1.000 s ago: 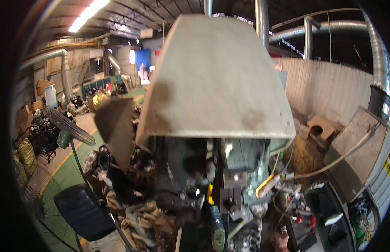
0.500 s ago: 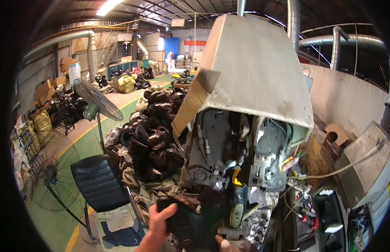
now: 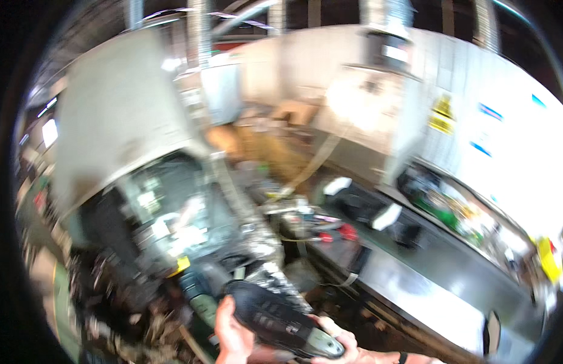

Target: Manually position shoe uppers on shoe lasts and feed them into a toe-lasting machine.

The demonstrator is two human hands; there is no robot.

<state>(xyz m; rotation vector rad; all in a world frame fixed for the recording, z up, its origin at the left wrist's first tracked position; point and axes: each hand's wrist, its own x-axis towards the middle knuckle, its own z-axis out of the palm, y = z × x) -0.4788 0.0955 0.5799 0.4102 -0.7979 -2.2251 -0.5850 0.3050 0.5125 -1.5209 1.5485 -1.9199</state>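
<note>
Between my two hands is a long black shoe-shaped piece [image 3: 269, 312] with a grey-green tip; motion blur hides its exact kind. My left hand [image 3: 234, 330] grips its left side, the thumb up along the edge. My right hand [image 3: 342, 341] closes around the grey-green end at the lower right. Just left of the piece, a grey-green object with a yellow part [image 3: 199, 300] rests at the front of the machine [image 3: 123, 115], under its pale hood. Whether the held piece touches that object cannot be made out.
To the right runs a long metal bench [image 3: 409, 291] with black pieces and white pads on it. Red-handled items [image 3: 345, 232] lie at its near left end. Behind stands a metal box [image 3: 354, 139] against a pale wall with a yellow sign [image 3: 441, 115].
My view has swung right, from the machine and dark pile toward the bench and wall. The black piece has come up between my hands, and more of both hands shows.
</note>
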